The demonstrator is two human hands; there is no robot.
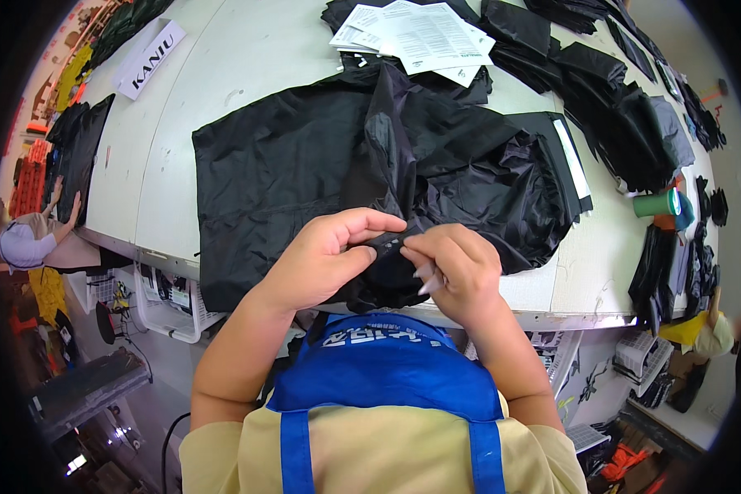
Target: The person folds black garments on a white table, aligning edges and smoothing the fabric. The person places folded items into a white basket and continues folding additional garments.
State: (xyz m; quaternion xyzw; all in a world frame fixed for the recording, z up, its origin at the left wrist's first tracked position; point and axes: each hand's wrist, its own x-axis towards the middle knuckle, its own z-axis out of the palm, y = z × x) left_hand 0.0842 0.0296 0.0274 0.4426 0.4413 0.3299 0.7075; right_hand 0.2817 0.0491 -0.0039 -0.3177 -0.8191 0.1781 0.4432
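A shiny black garment (280,156) lies spread and bunched on the white table in front of me. My left hand (333,251) is closed on a dark edge of it, pinching the fabric between thumb and forefinger. Small pale marks show on that dark strip (391,244). Just to the right, my right hand (457,267) is curled with its fingertips at the same strip. Out of its palm stick the pointed metal tips of thread snips (430,280), the rest hidden by the fingers.
Printed white sheets (420,41) lie on black fabric beyond the garment. Stacked black garments (617,115) and a green cylinder (657,203) are at the right. A white sign (150,58) stands far left. Baskets (169,300) hang under the table edge. Other people work at both sides.
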